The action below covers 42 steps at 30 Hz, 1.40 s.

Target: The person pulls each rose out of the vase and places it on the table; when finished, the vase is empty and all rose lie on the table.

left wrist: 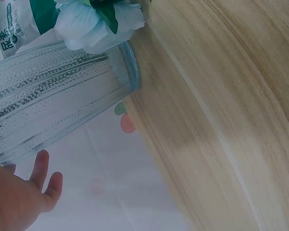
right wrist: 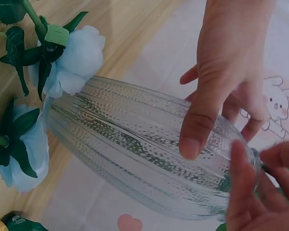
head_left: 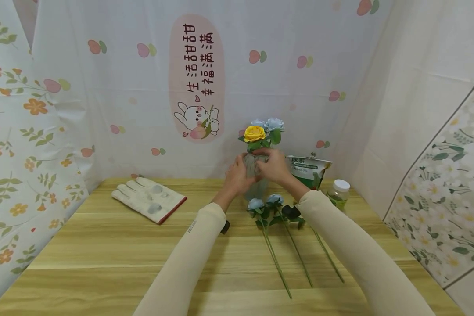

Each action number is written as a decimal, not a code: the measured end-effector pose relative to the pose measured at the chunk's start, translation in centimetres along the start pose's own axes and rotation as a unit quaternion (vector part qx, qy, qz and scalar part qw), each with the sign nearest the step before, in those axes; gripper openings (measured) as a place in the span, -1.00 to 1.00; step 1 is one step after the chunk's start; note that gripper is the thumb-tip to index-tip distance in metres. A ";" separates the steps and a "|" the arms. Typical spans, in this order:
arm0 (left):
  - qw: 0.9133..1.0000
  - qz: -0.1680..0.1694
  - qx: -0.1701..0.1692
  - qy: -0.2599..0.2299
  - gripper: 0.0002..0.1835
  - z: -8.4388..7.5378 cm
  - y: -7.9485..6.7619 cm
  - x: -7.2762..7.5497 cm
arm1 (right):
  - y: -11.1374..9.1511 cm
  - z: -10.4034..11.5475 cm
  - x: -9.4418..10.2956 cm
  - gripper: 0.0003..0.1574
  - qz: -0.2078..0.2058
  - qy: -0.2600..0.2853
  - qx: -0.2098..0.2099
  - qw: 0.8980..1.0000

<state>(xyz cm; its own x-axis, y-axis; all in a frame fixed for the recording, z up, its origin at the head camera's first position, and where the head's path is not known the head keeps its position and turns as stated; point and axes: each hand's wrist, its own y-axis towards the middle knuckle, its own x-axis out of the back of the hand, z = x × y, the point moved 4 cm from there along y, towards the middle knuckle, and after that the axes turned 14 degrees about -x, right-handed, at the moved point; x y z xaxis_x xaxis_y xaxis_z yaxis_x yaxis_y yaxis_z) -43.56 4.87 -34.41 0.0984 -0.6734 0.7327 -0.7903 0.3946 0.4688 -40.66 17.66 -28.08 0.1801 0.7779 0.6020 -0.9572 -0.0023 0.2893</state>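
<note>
Pale yellow-brown, wood-grained boards make up the bench (head_left: 102, 263), which runs back to a white cloth wall hanging (head_left: 126, 96) printed with pink and peach fruit shapes; a pink oval panel (head_left: 197, 79) there carries a rabbit drawing and dark red characters. Orange blossoms pattern the cloth on the left, white ones the panel on the right. Near the back of the bench is a clear glass vase (right wrist: 130, 144), upright, its rounded sides ribbed lengthwise and stippled with small bumps. The left hand (head_left: 237, 177) grasps its side, thumb laid along the glass; the right hand (head_left: 274, 166) curls its fingers about the neck, though I cannot tell whether they also pinch a stem. Above the mouth rise a full yellow rose (head_left: 254, 134) and ruffled pale blue roses (head_left: 275, 124) with dark green leaves. In front, loose pale blue roses (head_left: 256, 204) lie on thin green stems. A limp, off-white work glove (head_left: 150, 199) with a red cuff edge lies leftward; rightward stand a green-and-white printed packet (head_left: 310, 166) and a white-lidded clear jar (head_left: 340, 191).
</note>
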 end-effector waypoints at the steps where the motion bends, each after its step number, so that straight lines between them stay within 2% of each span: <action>1: 1.000 -0.001 0.000 -0.002 0.04 0.0 0.0 0.0 | 0.0 0.0 0.1 -0.65 -0.016 0.014 0.004 1.000; 5: 1.000 -0.009 -0.005 -0.003 0.04 0.0 0.0 -0.1 | 0.0 0.0 0.5 -0.78 -0.078 0.046 0.030 0.995; 7: 1.000 -0.010 -0.005 -0.005 0.03 0.0 -0.1 -0.1 | 0.0 0.2 0.6 -0.81 -0.100 0.040 0.038 0.993; 13: 1.000 -0.005 0.007 -0.016 0.04 0.0 -0.1 -0.1 | -0.1 1.3 1.1 -0.77 -0.123 0.057 0.042 0.990; 17: 1.000 -0.008 0.007 -0.024 0.04 0.0 0.0 -0.2 | -0.1 1.8 1.3 -0.73 -0.135 0.097 0.050 0.985; 21: 1.000 -0.011 0.006 -0.024 0.06 0.0 -0.1 -0.3 | -0.2 2.2 1.5 -0.75 -0.156 0.148 0.076 0.974; 26: 1.000 -0.017 0.002 -0.022 0.08 0.1 -0.1 -0.4 | -0.3 2.6 2.2 -0.84 -0.205 0.200 0.121 0.950; 28: 1.000 -0.018 0.003 -0.023 0.08 0.2 -0.1 -0.4 | -0.4 2.8 2.5 -0.86 -0.219 0.205 0.133 0.944; 32: 1.000 -0.013 0.005 -0.021 0.07 0.2 -0.1 -0.3 | -0.9 3.6 3.3 -0.86 -0.229 0.209 0.158 0.938; 39: 1.000 -0.011 0.002 -0.019 0.06 0.1 -0.1 -0.5 | -3.1 6.0 5.1 -0.86 -0.239 0.230 0.192 0.924; 42: 1.000 -0.014 0.001 -0.021 0.05 0.0 -0.1 -0.6 | -2.9 6.0 5.6 -0.85 -0.233 0.243 0.197 0.921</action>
<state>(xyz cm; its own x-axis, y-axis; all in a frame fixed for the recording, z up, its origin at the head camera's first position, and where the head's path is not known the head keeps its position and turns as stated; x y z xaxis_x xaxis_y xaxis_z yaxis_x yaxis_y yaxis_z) -43.60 5.19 -34.88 0.0957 -0.7099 0.6978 -0.7886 0.3737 0.4883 -35.56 18.25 -21.14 0.3358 0.9414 -0.0329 -0.6283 0.2499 0.7368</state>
